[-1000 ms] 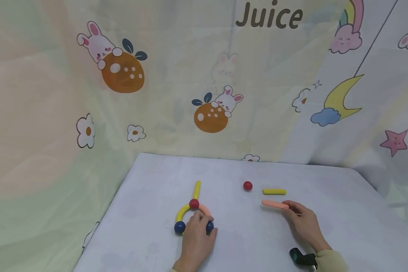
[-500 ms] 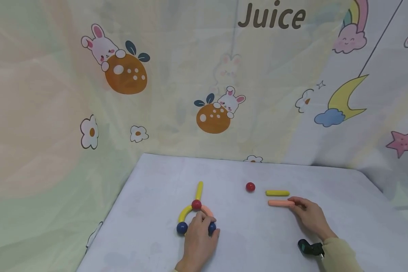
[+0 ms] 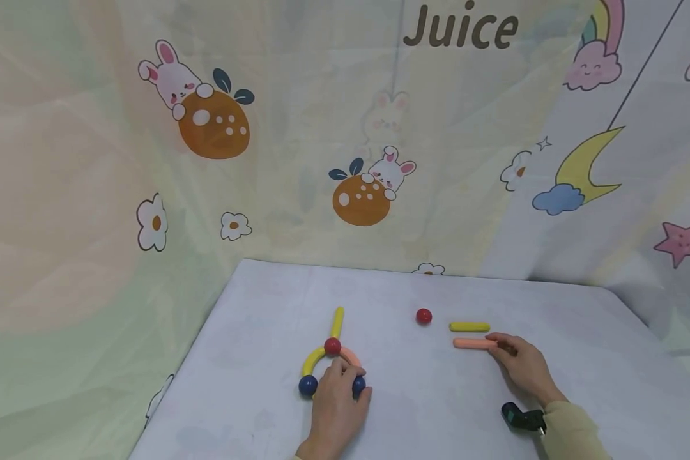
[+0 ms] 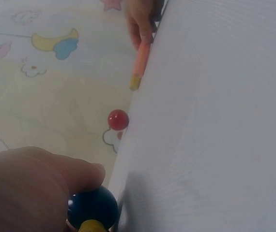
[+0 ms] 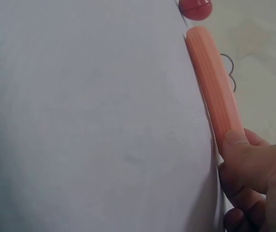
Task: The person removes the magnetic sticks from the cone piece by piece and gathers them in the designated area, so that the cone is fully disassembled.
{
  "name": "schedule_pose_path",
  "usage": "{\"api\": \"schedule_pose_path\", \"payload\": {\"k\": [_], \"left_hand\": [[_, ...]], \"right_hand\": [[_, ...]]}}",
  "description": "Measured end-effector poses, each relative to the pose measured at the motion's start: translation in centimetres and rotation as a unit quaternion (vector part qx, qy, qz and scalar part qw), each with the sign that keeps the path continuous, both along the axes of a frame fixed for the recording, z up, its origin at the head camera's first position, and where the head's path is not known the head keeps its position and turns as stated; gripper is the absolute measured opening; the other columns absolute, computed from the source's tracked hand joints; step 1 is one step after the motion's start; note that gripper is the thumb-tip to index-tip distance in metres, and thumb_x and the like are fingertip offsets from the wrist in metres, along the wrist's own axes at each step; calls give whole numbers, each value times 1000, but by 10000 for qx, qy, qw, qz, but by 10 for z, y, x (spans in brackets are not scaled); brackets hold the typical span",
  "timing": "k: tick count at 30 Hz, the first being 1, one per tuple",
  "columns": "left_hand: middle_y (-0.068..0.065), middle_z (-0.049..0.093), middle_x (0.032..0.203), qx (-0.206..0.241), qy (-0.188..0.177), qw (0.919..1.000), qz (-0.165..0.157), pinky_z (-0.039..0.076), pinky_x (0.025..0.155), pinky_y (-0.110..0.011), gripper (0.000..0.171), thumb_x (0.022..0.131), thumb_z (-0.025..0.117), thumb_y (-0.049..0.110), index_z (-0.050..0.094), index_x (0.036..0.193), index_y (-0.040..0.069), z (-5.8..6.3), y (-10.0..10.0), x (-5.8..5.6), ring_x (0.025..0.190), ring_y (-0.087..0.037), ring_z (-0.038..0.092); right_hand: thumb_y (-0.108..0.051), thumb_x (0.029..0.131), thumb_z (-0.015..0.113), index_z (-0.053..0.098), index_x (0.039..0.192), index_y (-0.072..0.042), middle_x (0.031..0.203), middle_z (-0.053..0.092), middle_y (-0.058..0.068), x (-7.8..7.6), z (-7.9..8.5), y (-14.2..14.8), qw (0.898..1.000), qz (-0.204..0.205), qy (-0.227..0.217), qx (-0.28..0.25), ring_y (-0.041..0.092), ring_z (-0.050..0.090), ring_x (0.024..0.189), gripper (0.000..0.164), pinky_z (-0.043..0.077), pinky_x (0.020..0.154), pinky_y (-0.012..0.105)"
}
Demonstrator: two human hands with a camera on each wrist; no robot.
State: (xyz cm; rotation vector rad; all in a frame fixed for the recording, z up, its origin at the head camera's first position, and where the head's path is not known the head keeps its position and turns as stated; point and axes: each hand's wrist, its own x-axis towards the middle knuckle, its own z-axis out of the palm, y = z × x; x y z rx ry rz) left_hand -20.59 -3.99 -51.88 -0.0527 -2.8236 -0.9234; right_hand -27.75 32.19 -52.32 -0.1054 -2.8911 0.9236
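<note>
My left hand (image 3: 338,409) grips the right side of a ring of balls and curved sticks, its thumb at a blue ball (image 4: 93,208) and its fingers over the pink curved stick (image 3: 349,356). A red ball (image 3: 332,346) tops the ring, with a straight yellow stick (image 3: 337,322) pointing away from it. A yellow curved stick (image 3: 311,361) leads down to another blue ball (image 3: 307,386); the ring's lower part is mostly hidden by the hand. Between thumb and fingers, my right hand (image 3: 523,365) pinches one end of a straight pink stick (image 5: 213,79), low over the table.
Just beyond the pink stick lies a loose yellow stick (image 3: 469,327), with a loose red ball (image 3: 423,316) to its left. A black device (image 3: 522,418) sits by the right wrist. Behind the white table (image 3: 414,409) hangs a printed cloth (image 3: 287,191).
The pink stick, tilted a second ago, has swung level and parallel to the loose yellow stick as my right hand shifted slightly. My left hand keeps its hold on the ring.
</note>
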Motion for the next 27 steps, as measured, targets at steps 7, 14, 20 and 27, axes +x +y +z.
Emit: {"api": "schedule_pose_path", "payload": {"k": [7, 14, 20, 27], "left_hand": [[9, 46, 90, 26, 35, 10000, 4, 42, 71, -28, 27, 77, 83, 30, 71, 100, 21, 1, -1, 1, 80, -7, 45], [11, 44, 90, 92, 168, 9998, -95, 40, 69, -25, 26, 78, 81, 37, 71, 97, 22, 0, -1, 3, 80, -7, 44], [10, 45, 91, 26, -14, 10000, -43, 43, 69, -26, 26, 75, 83, 40, 63, 82, 26, 0, 0, 4, 79, -7, 46], [9, 50, 89, 21, 496, 9986, -202, 44, 65, -25, 20, 75, 82, 20, 64, 84, 21, 1, -5, 5, 78, -8, 50]], "right_hand": [[-19, 96, 62, 61, 126, -1, 120, 59, 28, -1, -2, -2, 9999, -14, 95, 110, 46, 53, 112, 35, 41, 90, 60], [-22, 96, 60, 55, 132, 0, 112, 62, 22, 7, -3, 0, 9990, -440, 65, 6, 36, 56, 99, 42, 46, 80, 47], [-19, 95, 55, 61, 122, -1, 96, 62, 14, 34, -1, -32, 9802, -1876, 461, -425, 24, 50, 80, 33, 37, 61, 30], [-16, 93, 59, 68, 113, -9, 96, 65, 5, 57, 10, -114, 9942, -803, 2, -722, 18, 53, 82, 22, 43, 67, 28]]}}
